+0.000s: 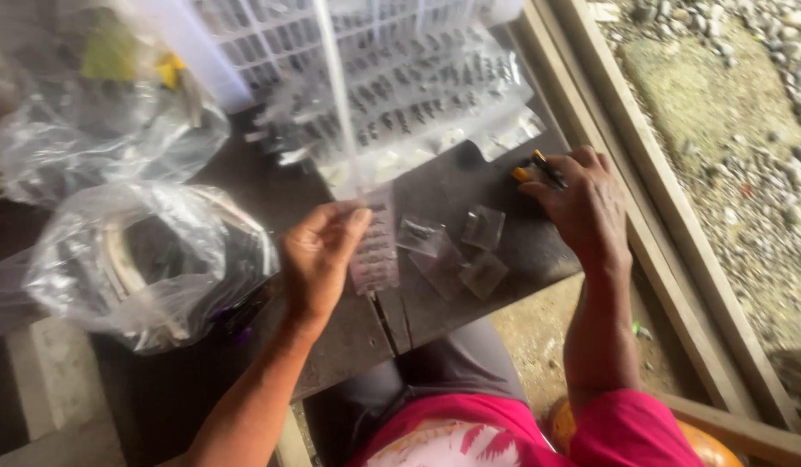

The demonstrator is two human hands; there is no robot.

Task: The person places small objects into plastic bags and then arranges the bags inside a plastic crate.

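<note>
My left hand (318, 255) pinches a long clear plastic strip of small packets (370, 242) that runs up toward the top of the view. My right hand (582, 203) rests at the far right edge of the dark wooden board (521, 251), its fingers closed over a yellow and black tool (539, 169). Between the hands, a few small clear packets (456, 251) lie loose on the board.
A sheet of many clear packets with dark pieces (409, 95) lies at the back under a white plastic basket (331, 35). Two crumpled clear bags (141, 259) sit at left. A wooden frame (677, 225) and gravel ground lie to the right.
</note>
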